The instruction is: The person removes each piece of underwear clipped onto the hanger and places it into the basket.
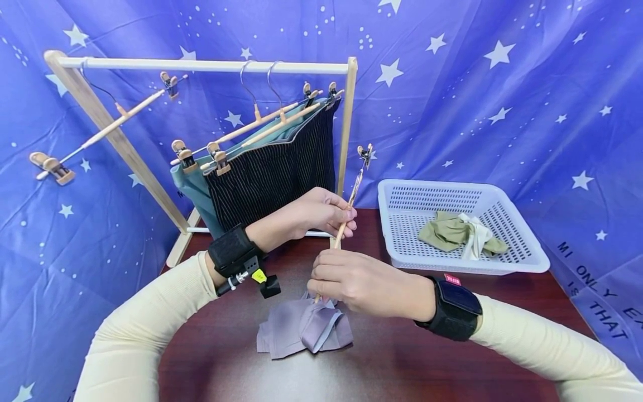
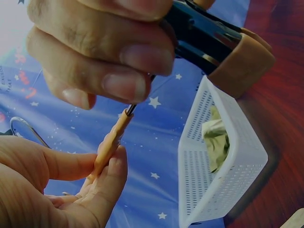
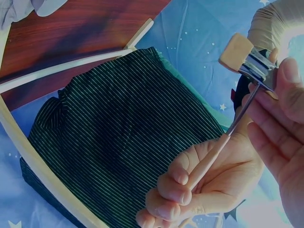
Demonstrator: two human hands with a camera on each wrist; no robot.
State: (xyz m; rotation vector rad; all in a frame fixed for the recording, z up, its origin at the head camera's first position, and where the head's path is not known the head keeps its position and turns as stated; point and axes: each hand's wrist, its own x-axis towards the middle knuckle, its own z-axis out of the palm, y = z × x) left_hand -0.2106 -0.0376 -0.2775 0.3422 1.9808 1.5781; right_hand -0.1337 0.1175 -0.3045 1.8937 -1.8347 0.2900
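Hanger (image 1: 340,237) pointing lengthwise forward, slightly rightward; left hand (image 1: 321,212) pinching bar (image 2: 111,142), right hand (image 1: 359,282) pinching nearer clip (image 2: 242,66)

The rack (image 1: 125,151) stands at the far left of the table (image 1: 216,357), before the curtain (image 1: 452,100). On its rail (image 1: 201,65), one hanger (image 1: 123,118) hangs left and two more hangers (image 1: 301,114) right, bearing a nearer garment (image 1: 276,181) and, behind it, a farther garment (image 1: 193,192). Right of the rack sits the basket (image 1: 442,263), with cloths (image 1: 442,231) in it. The held hanger (image 1: 356,187) runs between rack and basket, left hand (image 1: 326,215) far, right hand (image 1: 359,282) near. A folded cloth (image 1: 288,329) lies on the table, nearer still.
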